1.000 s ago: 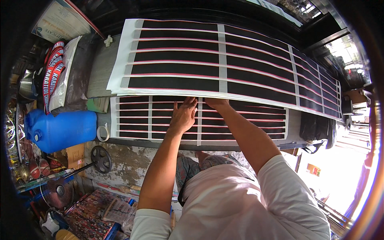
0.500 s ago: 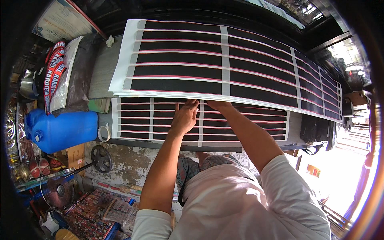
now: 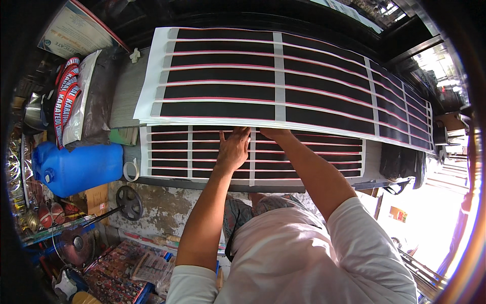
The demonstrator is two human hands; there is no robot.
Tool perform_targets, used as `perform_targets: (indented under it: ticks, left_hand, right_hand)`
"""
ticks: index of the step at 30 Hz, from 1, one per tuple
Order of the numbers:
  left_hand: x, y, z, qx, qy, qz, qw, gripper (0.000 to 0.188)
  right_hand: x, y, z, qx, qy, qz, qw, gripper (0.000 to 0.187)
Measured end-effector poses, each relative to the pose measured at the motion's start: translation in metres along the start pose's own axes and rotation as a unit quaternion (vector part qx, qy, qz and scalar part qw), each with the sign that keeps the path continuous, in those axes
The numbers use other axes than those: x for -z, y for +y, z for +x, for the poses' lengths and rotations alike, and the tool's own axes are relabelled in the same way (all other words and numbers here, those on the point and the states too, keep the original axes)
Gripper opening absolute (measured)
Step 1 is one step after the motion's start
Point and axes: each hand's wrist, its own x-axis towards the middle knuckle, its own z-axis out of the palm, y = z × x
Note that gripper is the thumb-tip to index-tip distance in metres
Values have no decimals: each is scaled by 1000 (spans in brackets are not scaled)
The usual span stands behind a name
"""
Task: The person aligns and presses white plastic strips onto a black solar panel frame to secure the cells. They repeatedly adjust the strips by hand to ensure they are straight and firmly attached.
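A stack of large white sheets (image 3: 283, 76) printed with long black bars and thin red lines lies across the table top. Its near edge overlaps a lower sheet (image 3: 314, 157) of the same pattern. My left hand (image 3: 233, 149) rests flat, fingers apart, on the lower sheet just below that edge. My right hand (image 3: 273, 133) reaches under the near edge of the upper stack and holds it. Only the wrist and the heel of the hand show; the fingers are hidden by the sheets.
A blue plastic canister (image 3: 76, 167) lies at the table's left end, beside a roll of tape (image 3: 130, 169). Bagged goods (image 3: 76, 101) are piled behind it. Below the table, a small wheel (image 3: 129, 202) and trays of small items (image 3: 116, 268) stand on the floor.
The upper stack's near edge has slid slightly toward me, covering more of the lower sheet and of my right hand. My left hand has barely moved.
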Motion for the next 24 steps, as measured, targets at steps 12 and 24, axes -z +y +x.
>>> perform_targets:
  ticks: [12,24]
  left_hand:
    - [0,17,10,-25,-4,-24,999,44]
    - [2,13,8,-16,-13,-31,999,43]
  right_hand:
    - [-21,50,-19,43,137,-102,984,46]
    - [12,8,-35,-18,146,-90,985,44]
